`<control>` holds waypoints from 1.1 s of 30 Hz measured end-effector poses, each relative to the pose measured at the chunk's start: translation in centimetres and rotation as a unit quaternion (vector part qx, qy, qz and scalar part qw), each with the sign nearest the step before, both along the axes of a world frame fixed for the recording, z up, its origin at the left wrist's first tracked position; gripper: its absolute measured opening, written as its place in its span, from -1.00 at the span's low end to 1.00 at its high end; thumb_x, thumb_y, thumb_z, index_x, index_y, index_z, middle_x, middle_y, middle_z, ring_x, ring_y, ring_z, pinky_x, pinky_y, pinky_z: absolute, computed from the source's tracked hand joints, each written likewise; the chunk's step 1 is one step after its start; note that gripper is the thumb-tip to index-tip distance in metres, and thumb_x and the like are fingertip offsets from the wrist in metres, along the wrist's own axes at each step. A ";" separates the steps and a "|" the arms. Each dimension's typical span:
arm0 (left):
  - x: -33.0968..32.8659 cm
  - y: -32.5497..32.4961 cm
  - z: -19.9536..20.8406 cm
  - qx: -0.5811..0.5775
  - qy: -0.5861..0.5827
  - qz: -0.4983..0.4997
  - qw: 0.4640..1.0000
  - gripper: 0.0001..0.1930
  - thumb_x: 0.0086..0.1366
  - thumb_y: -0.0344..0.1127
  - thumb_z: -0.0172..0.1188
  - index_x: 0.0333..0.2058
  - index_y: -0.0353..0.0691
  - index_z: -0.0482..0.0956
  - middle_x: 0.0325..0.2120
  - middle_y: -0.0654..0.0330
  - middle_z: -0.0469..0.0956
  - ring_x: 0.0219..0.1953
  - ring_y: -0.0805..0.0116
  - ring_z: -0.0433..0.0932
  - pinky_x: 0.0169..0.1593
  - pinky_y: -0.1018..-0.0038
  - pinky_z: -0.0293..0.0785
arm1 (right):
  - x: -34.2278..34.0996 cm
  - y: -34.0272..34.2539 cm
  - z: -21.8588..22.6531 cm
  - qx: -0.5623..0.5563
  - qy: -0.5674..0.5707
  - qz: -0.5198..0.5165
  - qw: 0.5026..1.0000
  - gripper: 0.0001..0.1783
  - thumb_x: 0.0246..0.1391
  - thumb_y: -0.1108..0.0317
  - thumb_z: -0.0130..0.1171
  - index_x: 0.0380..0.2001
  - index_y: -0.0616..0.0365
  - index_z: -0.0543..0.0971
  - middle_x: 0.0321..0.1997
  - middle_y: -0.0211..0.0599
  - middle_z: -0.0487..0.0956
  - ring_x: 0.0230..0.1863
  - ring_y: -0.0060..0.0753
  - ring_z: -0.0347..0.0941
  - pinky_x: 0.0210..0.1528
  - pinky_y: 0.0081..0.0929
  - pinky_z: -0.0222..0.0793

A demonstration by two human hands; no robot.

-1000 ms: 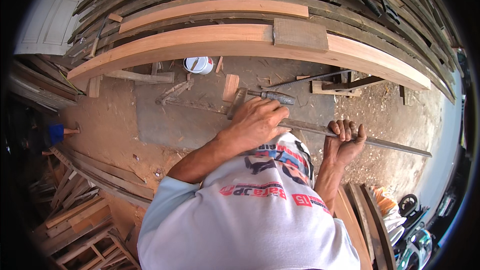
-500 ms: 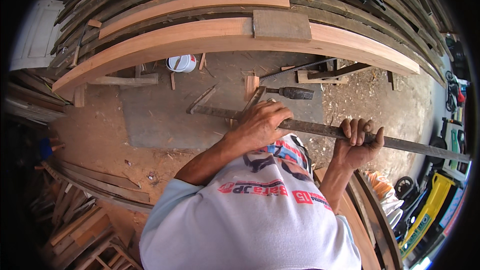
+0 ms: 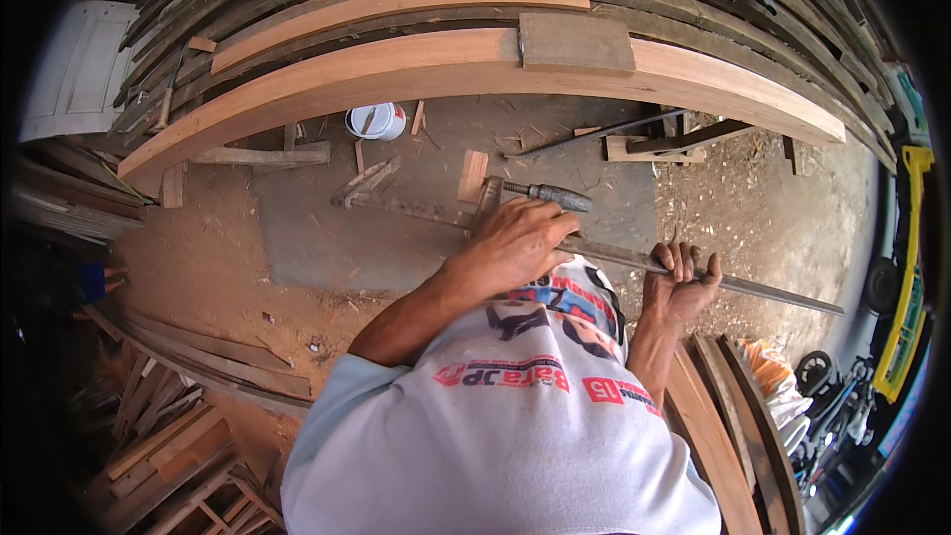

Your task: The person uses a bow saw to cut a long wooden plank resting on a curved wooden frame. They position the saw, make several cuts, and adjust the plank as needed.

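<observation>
And there's the clamp, slanting across the middle of the frame, both grips wrapped round it! Left hand at center, back up, forearm angling in from lower left; right hand farther right, fingers curled over, forearm steep.

Near, downward fisheye view from the head, rim perhaps unclear.

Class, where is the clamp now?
In the head view, the clamp runs rightward from left of centre, below the long beam, held by the left hand near its screw and the right hand along its bar.
</observation>
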State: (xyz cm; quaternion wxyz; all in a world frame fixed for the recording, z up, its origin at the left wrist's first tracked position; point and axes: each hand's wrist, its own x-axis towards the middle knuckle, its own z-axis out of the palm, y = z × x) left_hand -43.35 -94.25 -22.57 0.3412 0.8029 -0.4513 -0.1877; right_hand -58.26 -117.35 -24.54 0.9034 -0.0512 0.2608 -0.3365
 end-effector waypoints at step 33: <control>-1.2 4.1 -5.8 0.071 -0.085 -0.106 0.988 -0.82 0.20 -0.21 0.36 -0.33 -0.16 0.62 -0.41 0.11 0.61 -0.25 0.11 0.63 -0.11 0.19 0.47 | -6.1 2.3 -5.8 -0.043 0.230 0.152 0.960 -0.55 0.35 0.03 0.05 -0.17 0.29 0.56 -0.25 -0.07 0.69 -0.12 0.01 0.65 0.06 -0.12 0.55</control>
